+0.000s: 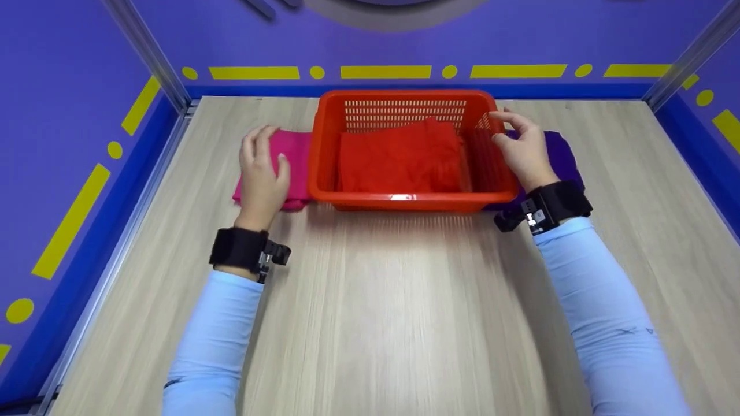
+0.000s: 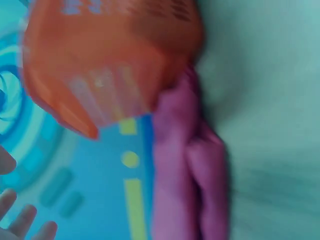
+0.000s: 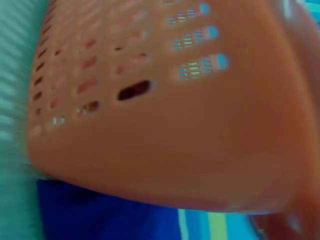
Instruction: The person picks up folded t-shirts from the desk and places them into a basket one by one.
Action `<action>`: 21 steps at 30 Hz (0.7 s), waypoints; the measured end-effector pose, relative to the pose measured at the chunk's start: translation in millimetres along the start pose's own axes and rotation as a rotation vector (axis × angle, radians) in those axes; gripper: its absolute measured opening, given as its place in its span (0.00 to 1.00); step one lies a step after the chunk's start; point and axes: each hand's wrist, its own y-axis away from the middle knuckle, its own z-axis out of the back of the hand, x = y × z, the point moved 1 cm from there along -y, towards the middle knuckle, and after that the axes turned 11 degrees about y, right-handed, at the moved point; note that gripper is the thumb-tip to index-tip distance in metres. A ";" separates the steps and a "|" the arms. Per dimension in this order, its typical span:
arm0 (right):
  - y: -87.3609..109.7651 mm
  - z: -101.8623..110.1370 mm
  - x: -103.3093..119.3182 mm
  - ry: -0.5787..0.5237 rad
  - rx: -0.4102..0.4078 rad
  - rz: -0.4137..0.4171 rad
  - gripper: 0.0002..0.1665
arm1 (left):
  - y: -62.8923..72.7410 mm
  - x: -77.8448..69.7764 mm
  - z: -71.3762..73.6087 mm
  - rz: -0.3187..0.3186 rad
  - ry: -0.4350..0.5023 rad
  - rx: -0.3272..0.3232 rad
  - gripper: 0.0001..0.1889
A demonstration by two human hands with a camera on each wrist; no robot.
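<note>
A red-orange plastic basket [image 1: 404, 200] with slotted sides stands at the far middle of the table, a folded red cloth [image 1: 399, 156] inside it. To its left lies a folded pink cloth [image 1: 296, 164], also seen beside the basket in the left wrist view. My left hand [image 1: 263, 173] is over the pink cloth's left part, fingers loosely extended, apart from the basket. At the basket's right rim is my right hand [image 1: 525, 151], thumb and forefinger spread; whether they touch it is unclear. Under that hand a purple cloth [image 1: 559, 156] shows, partly hidden by hand and basket.
The wood-grain table [image 1: 381, 312] runs back to a blue-purple wall [image 1: 243, 40] with yellow marks. Side panels with metal edges border it left and right. Each wrist carries a black strap with a small camera.
</note>
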 end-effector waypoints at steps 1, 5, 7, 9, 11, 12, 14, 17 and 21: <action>-0.2 -0.5 -2.3 -0.012 0.001 -0.016 0.30 | -0.4 6.3 -0.3 0.039 -0.005 0.005 0.24; -1.1 -2.5 -9.3 -0.049 0.009 -0.085 0.37 | -1.7 29.7 -2.6 0.186 -0.033 0.056 0.27; -1.0 -3.0 -10.7 -0.058 0.013 -0.124 0.41 | -2.6 38.6 -4.5 0.233 -0.052 0.091 0.29; -1.8 -3.4 -11.5 -0.051 0.013 -0.156 0.44 | -4.0 46.3 -7.0 0.272 -0.069 0.131 0.30; -2.0 -3.7 -11.6 -0.055 0.019 -0.173 0.46 | -5.9 52.0 -9.9 0.306 -0.083 0.184 0.32; -2.2 -3.7 -12.1 -0.060 0.027 -0.185 0.46 | -6.9 54.5 -11.5 0.325 -0.088 0.217 0.33; -2.6 -4.0 -13.4 -0.069 0.049 -0.204 0.47 | -8.8 59.3 -14.4 0.374 -0.117 0.299 0.35; -2.5 -4.8 -15.8 -0.088 0.082 -0.216 0.45 | -11.6 65.2 -18.1 0.435 -0.177 0.421 0.37; -2.8 -5.6 -19.5 -0.104 0.096 -0.207 0.40 | -15.4 68.9 -21.5 0.494 -0.247 0.535 0.38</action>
